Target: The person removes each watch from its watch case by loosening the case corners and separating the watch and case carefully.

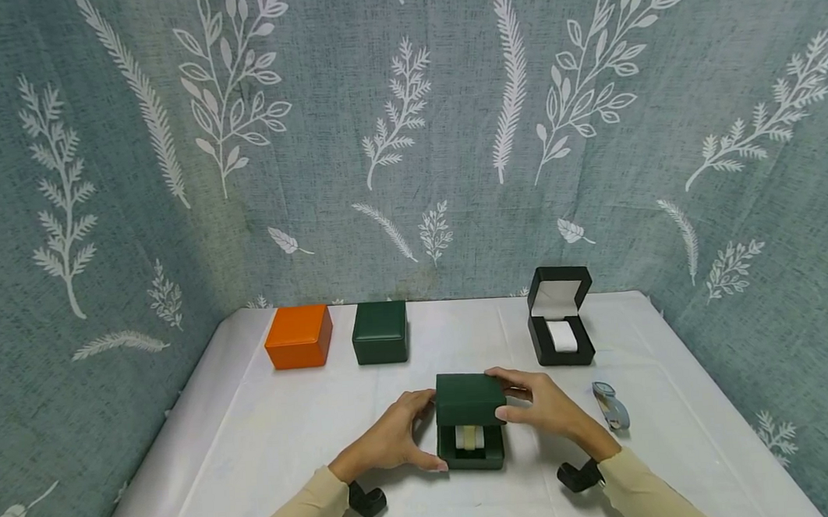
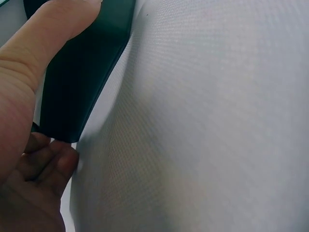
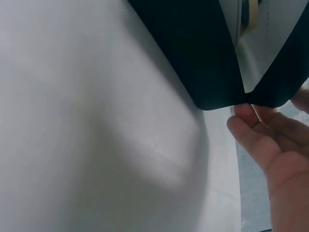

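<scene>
One square dark-green box (image 1: 471, 462), lid (image 1: 470, 400) part-raised, on the white cloth-covered counter (image 1: 256, 454); left hand (image 1: 392, 438), grip holding box's left side; right hand (image 1: 544, 401), grip pinching lid's right side; beige band (image 1: 469, 437) round white cushion (image 1: 459, 438) inside; orange box (image 1: 297, 339), second dark-green box (image 1: 380, 334) behind, leftward; open black box (image 1: 557, 304), blue-grey wristwatch (image 1: 611, 406) off right.

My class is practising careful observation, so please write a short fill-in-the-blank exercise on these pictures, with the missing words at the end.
1. The left hand and the right hand touch the front box, which is coloured ____.
2. The leftmost box is coloured ____.
3. In the head view, the loose watch lies to the ____ of the right hand.
4. The cushion in the black box is coloured ____.

Missing words: green; orange; right; white.
</scene>
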Motion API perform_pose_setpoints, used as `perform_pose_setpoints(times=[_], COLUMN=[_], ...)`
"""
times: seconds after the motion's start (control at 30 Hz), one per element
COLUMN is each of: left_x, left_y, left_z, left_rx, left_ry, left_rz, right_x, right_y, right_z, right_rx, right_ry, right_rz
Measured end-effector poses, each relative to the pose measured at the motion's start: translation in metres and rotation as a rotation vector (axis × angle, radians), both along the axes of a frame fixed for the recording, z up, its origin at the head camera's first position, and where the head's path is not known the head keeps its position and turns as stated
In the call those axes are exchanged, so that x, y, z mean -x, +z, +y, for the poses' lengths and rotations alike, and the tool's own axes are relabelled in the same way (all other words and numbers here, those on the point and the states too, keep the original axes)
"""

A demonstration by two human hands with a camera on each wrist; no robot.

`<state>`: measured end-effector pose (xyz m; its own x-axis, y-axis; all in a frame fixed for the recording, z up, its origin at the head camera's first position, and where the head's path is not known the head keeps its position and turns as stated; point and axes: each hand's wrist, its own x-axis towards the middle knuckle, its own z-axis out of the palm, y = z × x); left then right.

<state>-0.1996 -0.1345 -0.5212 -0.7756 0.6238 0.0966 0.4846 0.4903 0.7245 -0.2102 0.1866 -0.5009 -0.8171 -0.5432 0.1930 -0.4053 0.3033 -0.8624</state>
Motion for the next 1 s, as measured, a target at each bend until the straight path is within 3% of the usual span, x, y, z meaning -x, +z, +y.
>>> perform_pose_setpoints(times=[0.23,0.47,0.77,1.0], left_x=[0.001,0.0,-0.002,-0.002], left_y=[0.0,-0.001,0.0,-0.001], left_z=[0.0,0.0,0.0,0.0], left_rx=[0.009,0.015,0.027,0.034], left_ry=[0.009,0.022,0.028,0.022], left_rz=[-0.008,-0.01,-0.015,0.001], right_x=[0.006,0.008,0.019,0.025], right_y=[0.002,0.004,0.025,0.027], right_z=[-0.002,-0.006,-0.009,-0.011], right_rx=[0.024,-0.089,-0.015,0.001], right_ry=[-0.021,-0.104,-0.103,-0.122], right_rz=[-0.056,-0.026,-0.315,-0.381])
